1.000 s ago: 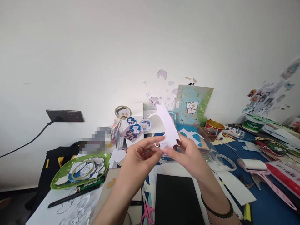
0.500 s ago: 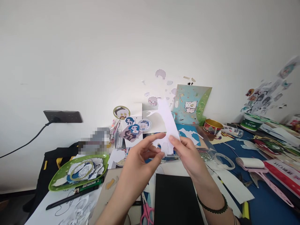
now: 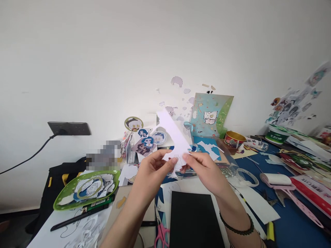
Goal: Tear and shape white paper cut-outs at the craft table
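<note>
A white paper cutout [image 3: 176, 132] with ragged, partly cut edges stands up between my two hands, tilted to the left at its top. My left hand [image 3: 157, 167] pinches its lower left part between thumb and fingers. On the lower right, my right hand [image 3: 203, 167] grips it the same way, thumb in front. Faint outlines show on the paper near my thumbs. Below the hands lies a black rectangular sheet or board [image 3: 195, 220]. Pink-handled scissors [image 3: 162, 232] rest to its left, their blades pointing away from me.
At left stands a green tray [image 3: 58, 203] of paper cutouts beside a black cutter knife [image 3: 74, 221]. At right are a tape roll [image 3: 249, 176], a pink lint roller [image 3: 297, 199] and a gold-rimmed tin [image 3: 235, 137]. A picture card [image 3: 210, 115] leans on the wall.
The paper has turned, and its top now leans further left. My left hand has closed from a loosely spread hold into a pinch on its lower edge.
</note>
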A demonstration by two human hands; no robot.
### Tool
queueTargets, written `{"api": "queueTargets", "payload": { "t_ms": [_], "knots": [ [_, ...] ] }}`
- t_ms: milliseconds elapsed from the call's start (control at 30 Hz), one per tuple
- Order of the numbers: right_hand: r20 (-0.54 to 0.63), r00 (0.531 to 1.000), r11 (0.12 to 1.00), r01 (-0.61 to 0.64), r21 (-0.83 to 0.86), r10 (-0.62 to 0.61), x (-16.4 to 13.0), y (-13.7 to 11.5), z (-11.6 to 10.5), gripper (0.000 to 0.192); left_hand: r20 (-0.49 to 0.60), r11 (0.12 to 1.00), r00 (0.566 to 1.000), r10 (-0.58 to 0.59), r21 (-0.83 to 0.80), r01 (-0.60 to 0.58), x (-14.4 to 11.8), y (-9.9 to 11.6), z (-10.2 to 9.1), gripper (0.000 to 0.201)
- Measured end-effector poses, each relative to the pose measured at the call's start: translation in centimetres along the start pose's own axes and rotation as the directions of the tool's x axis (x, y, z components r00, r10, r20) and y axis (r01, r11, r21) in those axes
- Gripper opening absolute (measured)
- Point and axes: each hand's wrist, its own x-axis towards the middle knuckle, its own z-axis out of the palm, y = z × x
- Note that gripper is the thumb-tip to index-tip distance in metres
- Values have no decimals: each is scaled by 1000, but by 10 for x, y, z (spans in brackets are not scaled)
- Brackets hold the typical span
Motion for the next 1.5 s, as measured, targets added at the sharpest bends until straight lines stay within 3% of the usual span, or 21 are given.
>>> {"api": "queueTargets", "payload": {
  "t_ms": [100, 200, 333, 433, 833, 1200, 1500],
  "knots": [
    [-33, 999, 995, 40, 89, -38, 0, -1, 1, 44, -36, 994, 999, -22, -105, 18, 0, 0, 0, 19],
    [-12, 1000, 992, 30, 123, -28, 0, -2, 1, 37, -95, 983, 992, -79, -176, 61, 0, 0, 0, 29],
    [34, 999, 996, 25, 87, -28, -1, -5, 2, 24, -101, 975, 990, -98, -209, 75, 1, 1, -1, 33],
    [2, 999, 999, 48, 14, -48, 0, -7, 2, 17, -95, 973, 991, -93, -221, 70, 1, 1, -1, 33],
    [-9, 997, 997, 77, -15, -77, -4, -10, 1, 18, -26, 980, 996, -84, -186, 78, 1, 3, -3, 27],
    [-5, 996, 995, 87, -54, -88, -2, -11, 1, 25, -45, 988, 995, -92, -128, 86, -2, 4, -1, 28],
    [21, 997, 994, 69, -79, -68, 1, -8, 1, 32, -123, 997, 990, 66, 43, -62, -1, 1, 1, 23]
  ]
}}
